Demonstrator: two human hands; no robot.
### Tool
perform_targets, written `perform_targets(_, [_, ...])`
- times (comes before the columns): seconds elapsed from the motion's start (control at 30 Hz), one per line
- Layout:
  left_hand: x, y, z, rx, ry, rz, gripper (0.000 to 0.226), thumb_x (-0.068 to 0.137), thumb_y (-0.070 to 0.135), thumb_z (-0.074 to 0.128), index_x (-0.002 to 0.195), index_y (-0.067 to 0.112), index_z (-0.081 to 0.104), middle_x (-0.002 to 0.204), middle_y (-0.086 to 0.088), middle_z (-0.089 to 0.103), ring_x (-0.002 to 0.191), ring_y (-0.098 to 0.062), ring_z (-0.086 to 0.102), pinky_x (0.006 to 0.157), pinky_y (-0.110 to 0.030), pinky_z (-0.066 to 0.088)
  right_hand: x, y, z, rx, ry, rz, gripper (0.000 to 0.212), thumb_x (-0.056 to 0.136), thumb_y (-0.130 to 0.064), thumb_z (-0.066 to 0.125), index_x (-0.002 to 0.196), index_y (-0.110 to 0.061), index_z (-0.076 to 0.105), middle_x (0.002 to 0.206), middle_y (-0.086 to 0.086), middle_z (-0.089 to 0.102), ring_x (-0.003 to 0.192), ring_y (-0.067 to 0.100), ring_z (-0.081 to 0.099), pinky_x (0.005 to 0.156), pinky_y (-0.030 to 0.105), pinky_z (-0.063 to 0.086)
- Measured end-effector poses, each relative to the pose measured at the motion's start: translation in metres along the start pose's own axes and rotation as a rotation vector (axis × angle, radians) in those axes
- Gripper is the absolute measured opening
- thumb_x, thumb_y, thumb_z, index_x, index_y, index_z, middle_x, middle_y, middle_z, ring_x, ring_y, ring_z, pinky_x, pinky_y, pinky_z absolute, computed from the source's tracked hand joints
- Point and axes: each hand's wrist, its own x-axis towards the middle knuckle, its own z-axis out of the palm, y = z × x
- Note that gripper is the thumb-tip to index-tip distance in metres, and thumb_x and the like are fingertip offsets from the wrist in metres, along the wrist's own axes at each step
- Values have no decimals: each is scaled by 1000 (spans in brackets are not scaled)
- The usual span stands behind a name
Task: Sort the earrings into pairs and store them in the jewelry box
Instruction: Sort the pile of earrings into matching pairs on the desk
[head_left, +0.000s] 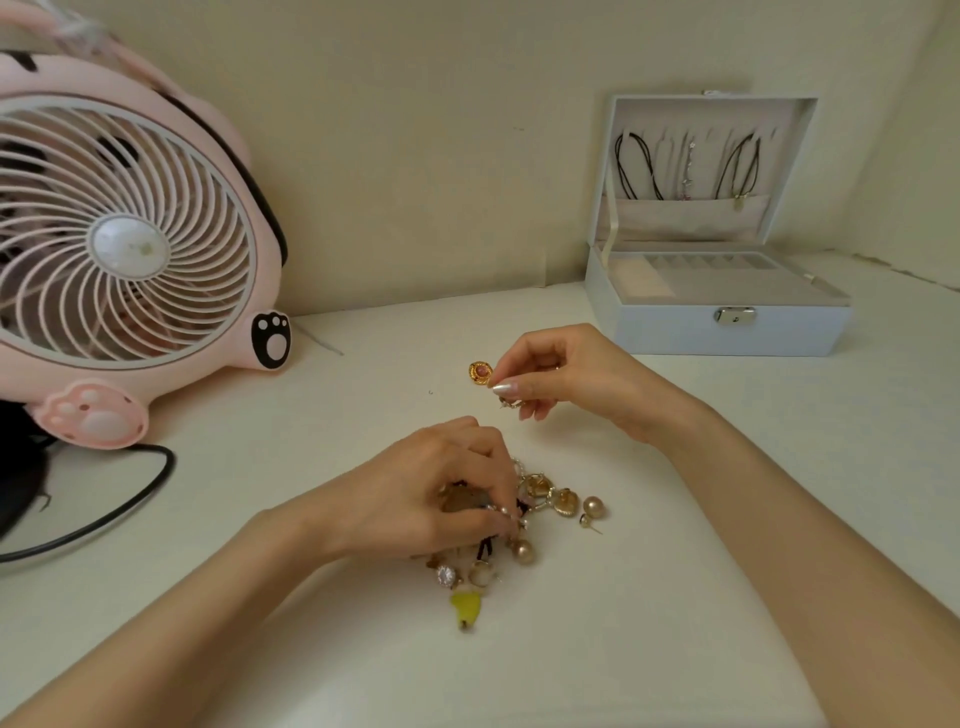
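Head, gold earring (480, 373) pinched by right fingers (506, 387)

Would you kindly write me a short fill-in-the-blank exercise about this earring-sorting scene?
The right hand pinches a gold earring with a ____ centre.
Necklaces hang inside the open ____ of the jewelry box.
The left hand pinches at the earring pile, and the pink ____ stands to its left.
Missing words: pink; lid; fan.
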Motion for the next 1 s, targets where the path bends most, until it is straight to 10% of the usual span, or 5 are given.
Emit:
perform_targets(0.23, [-2, -6, -17, -312, 267, -135, 23, 78, 43, 61, 84, 23, 72, 91, 3, 65, 83, -18, 58, 77, -33, 45, -1, -2, 2, -5, -59, 10, 12, 80, 0, 69, 92, -5, 70, 77, 7, 68, 64, 16, 66, 60, 22, 54])
perform_targets(0.43, [0, -11, -20, -475, 544, -199, 35, 82, 43, 58, 77, 9, 63, 74, 3, 65, 65, -7, 52, 62, -15, 42, -6, -6, 16, -229, -222, 36, 12, 72, -13, 79, 81, -17, 72, 77, -6, 70, 67, -5, 59, 64, 11, 43])
perform_targets(0.63, [2, -13, -18, -512, 554, -275, 26, 82, 28, 57, 82, 4, 64, 74, -4, 67, 61, -9, 58, 60, -18, 48, -15, -8, 5, -643, -204, 176, 15, 71, -27, 80, 79, -19, 70, 82, 0, 67, 84, 5, 55, 73, 21, 43])
perform_targets(1.0, [3, -23, -15, -537, 577, -316, 3, 83, 8, 62, 85, 6, 61, 71, -7, 69, 60, -16, 64, 59, -23, 53, -16, -10, 5, -503, -321, 259, 14, 75, -19, 77, 79, -8, 69, 65, -4, 68, 61, 5, 62, 59, 12, 44])
